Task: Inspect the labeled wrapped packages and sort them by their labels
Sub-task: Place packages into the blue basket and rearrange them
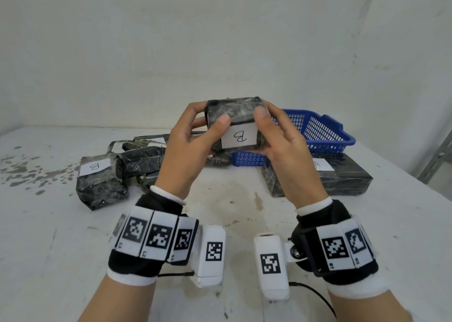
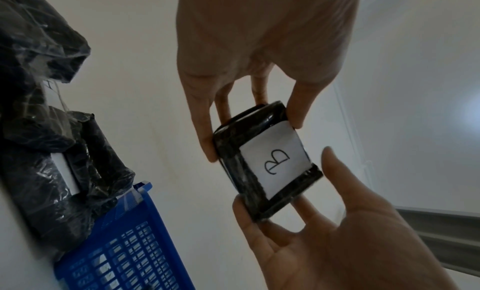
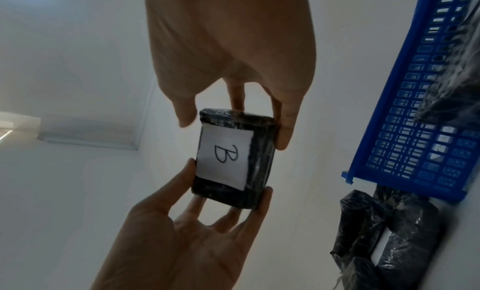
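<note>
Your left hand (image 1: pixel 188 145) and right hand (image 1: pixel 281 140) pinch a black film-wrapped package (image 1: pixel 234 116) labelled B, raised over bare table (image 1: pixel 232 199). Beyond lie a pile (image 1: pixel 127 165) left, a flat A block (image 1: pixel 342 177) right, and a blue mesh basket (image 1: pixel 325 130), partly hidden by your hands.

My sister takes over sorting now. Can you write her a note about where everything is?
Left hand and right hand both grip a B package in the air, label facing you.
On the table: another B package by the pile on the left, an A package on the right in front of the blue basket.
Left: put this B down, then check the pile.
</note>
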